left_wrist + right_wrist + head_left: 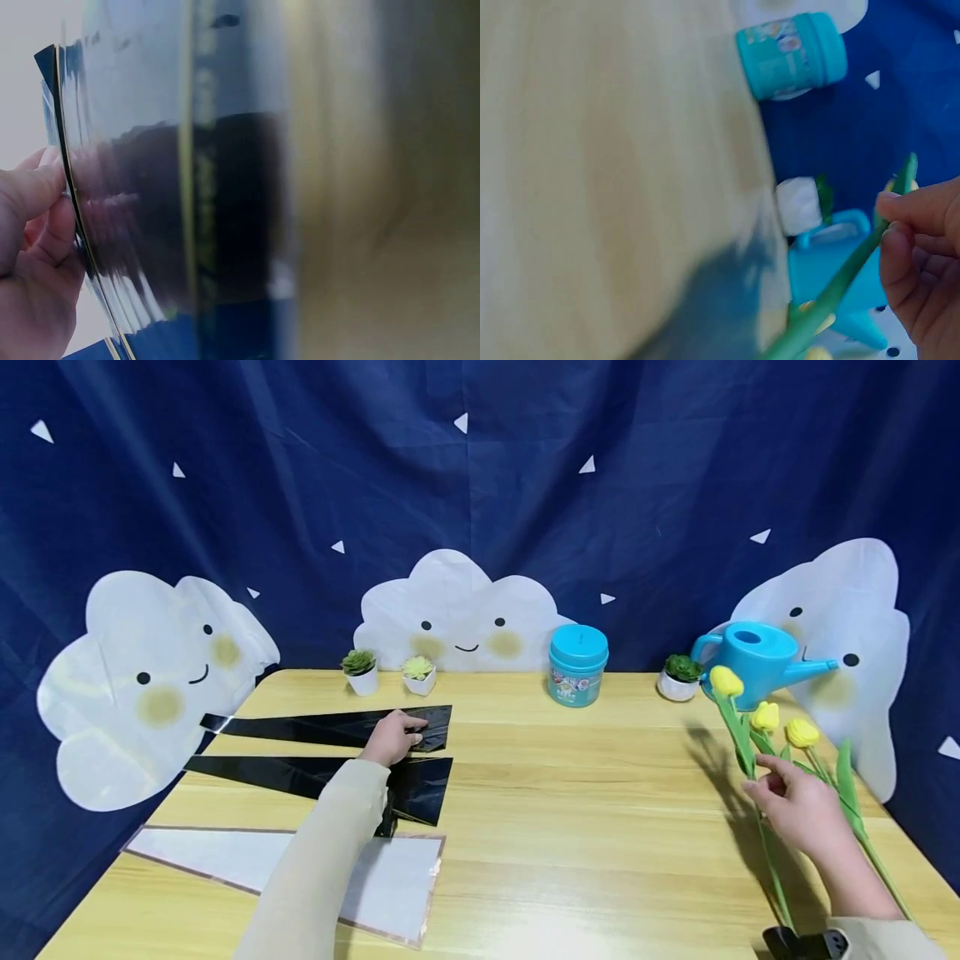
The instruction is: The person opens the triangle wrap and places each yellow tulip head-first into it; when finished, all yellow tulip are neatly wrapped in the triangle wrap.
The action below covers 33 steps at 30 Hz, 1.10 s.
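My left hand [392, 737] is at the upper black wrapping sheet [300, 727], near its right end. In the left wrist view, thumb and fingers [46, 225] pinch the edge of a glossy black sheet [127, 187] with a thin gold line. A second black sheet [422, 789] lies just nearer. At the right, my right hand [802, 806] pinches a yellow tulip [726, 682] by its green stem and leaf; the right wrist view shows the leaf [840, 289] between thumb and forefinger. Two more yellow tulips [802, 732] are behind and beside that hand.
A white sheet with a pinkish border [390, 889] lies nearest at left. Along the back stand two small potted succulents [363, 677], a turquoise lidded jar [577, 666], another potted plant [678, 678] and a blue watering can [753, 660]. A dark blue curtain [525, 485] hangs behind.
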Each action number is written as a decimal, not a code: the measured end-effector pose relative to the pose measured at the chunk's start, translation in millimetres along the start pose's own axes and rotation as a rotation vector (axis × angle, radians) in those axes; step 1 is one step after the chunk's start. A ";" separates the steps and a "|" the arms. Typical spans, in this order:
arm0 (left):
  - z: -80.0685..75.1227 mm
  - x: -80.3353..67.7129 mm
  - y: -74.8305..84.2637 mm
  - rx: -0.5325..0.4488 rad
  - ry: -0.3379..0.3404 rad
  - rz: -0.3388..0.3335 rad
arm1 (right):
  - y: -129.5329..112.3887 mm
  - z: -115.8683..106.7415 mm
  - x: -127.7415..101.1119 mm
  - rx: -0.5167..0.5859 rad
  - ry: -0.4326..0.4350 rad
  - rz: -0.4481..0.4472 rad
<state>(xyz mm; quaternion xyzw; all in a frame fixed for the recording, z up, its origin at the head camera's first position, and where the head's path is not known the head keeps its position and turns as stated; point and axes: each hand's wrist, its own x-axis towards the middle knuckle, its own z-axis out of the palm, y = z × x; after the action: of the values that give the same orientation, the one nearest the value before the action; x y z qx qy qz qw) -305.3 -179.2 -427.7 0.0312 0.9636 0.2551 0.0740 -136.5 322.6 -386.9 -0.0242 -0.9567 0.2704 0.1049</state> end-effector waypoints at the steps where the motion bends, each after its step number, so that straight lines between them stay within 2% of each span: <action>1: -0.5 -0.7 0.2 0.000 0.004 0.000 | -2.8 -0.5 1.1 0.029 0.026 0.003; 6: -1.4 -3.3 -0.4 0.002 0.020 0.002 | -15.3 -1.0 7.7 0.270 0.120 0.052; 8: -1.0 -3.5 -1.1 -0.011 0.030 0.002 | -19.4 0.6 11.7 0.434 0.157 0.101; 12: -0.8 -3.0 -4.1 -0.071 0.044 0.005 | -28.6 4.4 16.9 0.841 0.228 0.178; 15: -1.2 -2.6 -6.8 -0.133 0.057 0.001 | -39.6 9.2 19.4 1.132 0.289 0.206; 19: -0.5 -2.6 -10.0 -0.209 0.082 -0.017 | -56.7 18.9 23.4 1.391 0.382 0.243; 21: 0.5 -2.6 -11.1 -0.231 0.097 -0.028 | -63.9 23.9 25.7 1.482 0.427 0.271; 24: 2.0 -2.3 -12.1 -0.244 0.114 -0.039 | -71.9 31.2 29.3 1.557 0.482 0.314; 28: 3.1 -1.5 -12.2 -0.240 0.145 -0.063 | -80.2 40.8 33.0 1.604 0.520 0.352; 33: 3.6 1.4 -11.2 -0.198 0.189 -0.084 | -88.7 54.2 38.0 1.614 0.534 0.346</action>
<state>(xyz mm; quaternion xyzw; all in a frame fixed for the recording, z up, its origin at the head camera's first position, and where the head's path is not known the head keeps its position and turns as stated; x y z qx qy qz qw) -306.4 -187.0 -436.5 -0.0410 0.9368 0.3475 -0.0036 -184.3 223.2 -378.5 -0.1502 -0.3988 0.8639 0.2684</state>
